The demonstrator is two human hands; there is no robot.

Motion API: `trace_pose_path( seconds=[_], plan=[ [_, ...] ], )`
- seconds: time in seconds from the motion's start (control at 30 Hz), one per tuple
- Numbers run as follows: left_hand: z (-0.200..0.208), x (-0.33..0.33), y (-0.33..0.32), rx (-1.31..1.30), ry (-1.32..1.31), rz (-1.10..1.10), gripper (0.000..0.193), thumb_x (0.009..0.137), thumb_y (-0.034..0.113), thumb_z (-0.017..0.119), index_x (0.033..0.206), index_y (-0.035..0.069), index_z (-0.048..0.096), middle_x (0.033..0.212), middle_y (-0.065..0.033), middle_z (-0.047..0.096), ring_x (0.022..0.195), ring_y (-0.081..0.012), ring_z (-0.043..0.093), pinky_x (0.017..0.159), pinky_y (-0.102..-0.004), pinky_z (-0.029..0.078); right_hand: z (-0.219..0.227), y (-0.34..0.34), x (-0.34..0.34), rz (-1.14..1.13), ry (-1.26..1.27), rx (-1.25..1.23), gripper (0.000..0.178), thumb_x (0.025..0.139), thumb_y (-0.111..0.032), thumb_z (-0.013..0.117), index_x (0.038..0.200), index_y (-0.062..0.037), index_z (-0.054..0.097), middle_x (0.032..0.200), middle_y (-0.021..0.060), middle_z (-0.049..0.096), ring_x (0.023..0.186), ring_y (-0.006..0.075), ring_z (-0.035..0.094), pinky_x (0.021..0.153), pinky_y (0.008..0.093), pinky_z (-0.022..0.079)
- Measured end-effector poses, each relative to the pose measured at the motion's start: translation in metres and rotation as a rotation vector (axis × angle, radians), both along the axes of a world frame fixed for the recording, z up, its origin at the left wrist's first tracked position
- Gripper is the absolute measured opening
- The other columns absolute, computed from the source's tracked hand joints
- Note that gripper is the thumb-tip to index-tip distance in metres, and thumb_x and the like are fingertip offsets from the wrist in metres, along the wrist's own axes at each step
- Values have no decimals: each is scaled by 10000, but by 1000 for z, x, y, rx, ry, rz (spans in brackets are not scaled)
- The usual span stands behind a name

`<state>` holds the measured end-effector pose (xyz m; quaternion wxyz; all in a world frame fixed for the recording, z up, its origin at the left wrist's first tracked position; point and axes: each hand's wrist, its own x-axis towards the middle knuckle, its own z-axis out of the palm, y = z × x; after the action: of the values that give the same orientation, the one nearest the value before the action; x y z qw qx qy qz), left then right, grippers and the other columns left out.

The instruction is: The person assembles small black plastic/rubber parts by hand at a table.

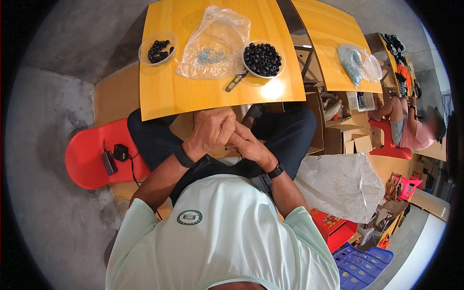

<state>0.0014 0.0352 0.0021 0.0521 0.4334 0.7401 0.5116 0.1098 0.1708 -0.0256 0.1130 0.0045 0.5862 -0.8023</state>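
Observation:
My left hand [210,129] and my right hand [247,144] meet in front of my lap, just below the table's near edge. Both are closed, their fingers pressed together against each other; anything between them is hidden. On the yellow table [193,99] beyond them lies an opened clear plastic bag [220,34] with small pale blue pieces [211,56] in it. To its right stands a round tub full of black beads [262,59], with a small dark slotted tool [235,82] beside it. Another clear tub [142,54], at the left, holds fewer black beads [159,51].
A red stool [82,159] at my left carries a black adapter and cable [109,162]. Cardboard boxes [355,142] and a whitish sack [338,186] lie at my right. A second yellow table [328,29] bears a bag of blue pieces [350,65]. Farther right sits another person [416,133].

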Motion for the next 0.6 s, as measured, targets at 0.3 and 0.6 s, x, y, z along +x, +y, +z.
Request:
trace_pose_path(
  seconds=[0.3,0.6],
  plan=[
    [13,8,4,60,-136,-22,206,921,136,508,770,13,574,711,-155,602,646,-342,618,595,-396,482,13,-4,3,-40,-6,-29,323,1064,-330,513,1176,-31,563,972,-5,547,845,82,499,741,236,448],
    [7,15,2,-40,-395,-42,253,952,170,517,812,-24,600,685,-107,585,623,-168,551,598,-315,458,13,-6,9,-81,-32,-28,268,1051,-263,493,1129,-18,572,909,-9,540,787,69,488,682,224,429]
  ],
)
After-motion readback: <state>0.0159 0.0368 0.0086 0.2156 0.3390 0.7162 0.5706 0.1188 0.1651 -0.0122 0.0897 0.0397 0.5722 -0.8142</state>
